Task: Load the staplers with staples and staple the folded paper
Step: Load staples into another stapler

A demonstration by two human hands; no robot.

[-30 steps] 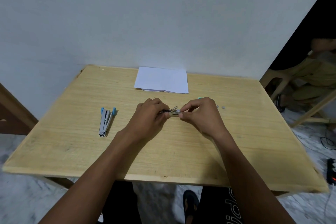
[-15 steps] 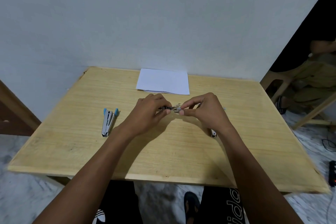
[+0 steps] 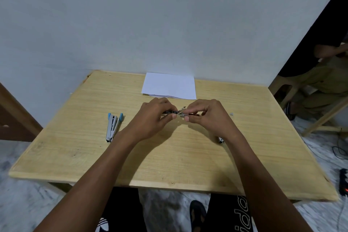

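A small dark stapler is held above the middle of the wooden table. My left hand grips its left end with curled fingers. My right hand pinches the metal part at its right end, where a thin silver piece sticks up. Whether staples lie in it is hidden by my fingers. A second stapler, silver with blue tips, lies opened flat to the left. The white folded paper lies at the table's back edge by the wall.
A small dark-and-white object shows on the table beside my right wrist. A tiny grey piece lies to the right of my hands. A seated person and wooden chair legs are at the right. A power strip lies on the floor.
Both hands have risen a little off the table with the small stapler between them. The small object beside my right wrist has come into sight.
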